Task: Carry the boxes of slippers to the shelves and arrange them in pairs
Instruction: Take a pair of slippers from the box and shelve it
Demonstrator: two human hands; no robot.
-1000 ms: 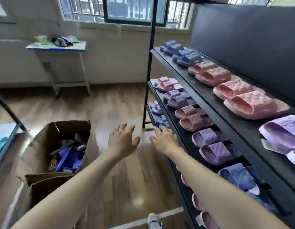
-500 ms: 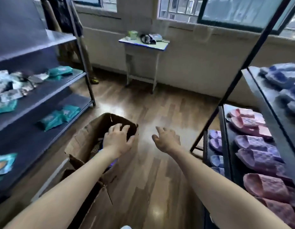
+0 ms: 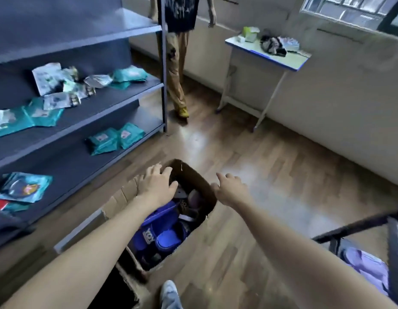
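Observation:
An open cardboard box [image 3: 194,175] stands on the wooden floor in front of me, with blue and dark slippers [image 3: 164,230] jumbled inside. My left hand [image 3: 156,184] hovers over the box's left rim, fingers loosely bent and holding nothing. Above the box's right rim my right hand [image 3: 230,189] reaches forward with relaxed fingers, also empty. A corner of the slipper shelf [image 3: 392,233] with a purple slipper [image 3: 365,266] shows at the lower right.
A grey shelf unit [image 3: 93,101] with teal packets [image 3: 114,139] fills the left. A person [image 3: 178,52] stands beyond its end post. A small blue-edged table [image 3: 291,61] stands by the far wall. My shoe [image 3: 170,294] is at the bottom.
My view has swung left, away from the slipper shelves and onto the box. Both hands have moved over the box's opening, the left one furthest in.

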